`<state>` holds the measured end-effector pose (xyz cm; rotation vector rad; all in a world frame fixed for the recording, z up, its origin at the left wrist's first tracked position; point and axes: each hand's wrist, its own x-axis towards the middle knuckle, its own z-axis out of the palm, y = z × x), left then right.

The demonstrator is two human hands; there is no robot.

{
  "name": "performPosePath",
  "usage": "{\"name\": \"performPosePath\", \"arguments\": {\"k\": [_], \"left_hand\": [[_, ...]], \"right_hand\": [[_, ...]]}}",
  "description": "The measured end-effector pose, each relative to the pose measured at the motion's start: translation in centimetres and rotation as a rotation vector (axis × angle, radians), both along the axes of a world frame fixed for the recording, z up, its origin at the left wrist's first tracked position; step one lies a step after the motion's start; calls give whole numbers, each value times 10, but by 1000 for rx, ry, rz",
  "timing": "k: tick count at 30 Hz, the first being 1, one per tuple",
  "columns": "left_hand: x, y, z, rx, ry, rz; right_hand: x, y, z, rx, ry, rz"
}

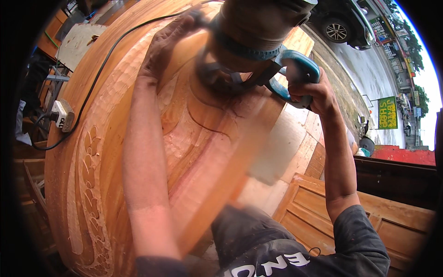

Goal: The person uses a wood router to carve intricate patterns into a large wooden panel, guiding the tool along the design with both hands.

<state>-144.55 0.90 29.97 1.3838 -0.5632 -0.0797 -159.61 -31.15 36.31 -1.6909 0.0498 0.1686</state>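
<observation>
A big carved wooden panel [106,152] with leaf and scallop patterns fills the left and middle of the head view. A corded power tool [251,41] with a dust-coated body and a teal handle presses against the wood near the top. My right hand [310,92] grips the teal handle [295,74]. My left hand [168,41] holds the front of the tool, fingers curled over its side. A black cord [99,74] runs from the tool down the panel's left edge.
A white plug adapter [62,115] lies at the left rim of the panel. A panelled wooden door [378,217] lies at lower right. Beyond are a wet street, a parked car [344,23] and a green sign [387,113].
</observation>
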Motion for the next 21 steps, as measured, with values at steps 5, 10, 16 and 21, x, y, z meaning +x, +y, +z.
{"name": "performPosePath", "arguments": {"k": [5,10,16,21], "left_hand": [[1,-2,-4,9,-51,-14],[2,-5,-7,-40,44,-14],[5,-6,-12,-44,53,-30],[4,-8,-10,-22,-6,-38]], "right_hand": [[-4,-4,1,-1,18,-4],[-7,-5,3,-7,15,-7],[-10,-9,3,-31,12,11],[-15,-8,2,-1,10,-8]]}}
